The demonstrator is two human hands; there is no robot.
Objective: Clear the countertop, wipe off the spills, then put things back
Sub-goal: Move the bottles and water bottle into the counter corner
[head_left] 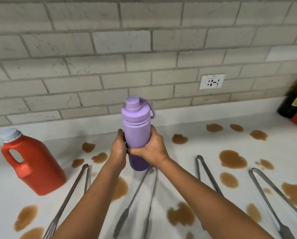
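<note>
Countertop: white smooth countertop point(213, 147) running along a grey brick-tile wall point(144, 49), dotted all over with brown liquid spills point(233, 158). Nothing wiped yet as far as I can tell, so we're in the clearing stage.

Red jug: big red plastic jug with a moulded handle and pale screw cap point(32, 164), standing upright at the left, near the wall. Opaque, so no clue what's in it or how full.

Tongs: four long metal tongs point(208, 173) laid out across the front, some lying right in or next to puddles. My guess is they'll all need lifting off before a cloth can get through.

Right-edge stuff: dark bottle with a bright label point(292, 104) plus something red beside it, blurred and cut off, can't say more.

Purple bottle: lilac metal-looking water bottle with a screw lid and carry loop point(136, 130), lid on, upright, held up off the counter roughly mid-frame. Contents hidden.

Hands: left hand point(118, 149) and right hand point(152, 149) are together, both wrapped around the bottle's lower half, fingers touching. Two-handed grip probably just keeps it steady and upright while it gets carried off.

Wall socket: small white outlet plate point(212, 81) on the tiles, well above the mess.
</note>
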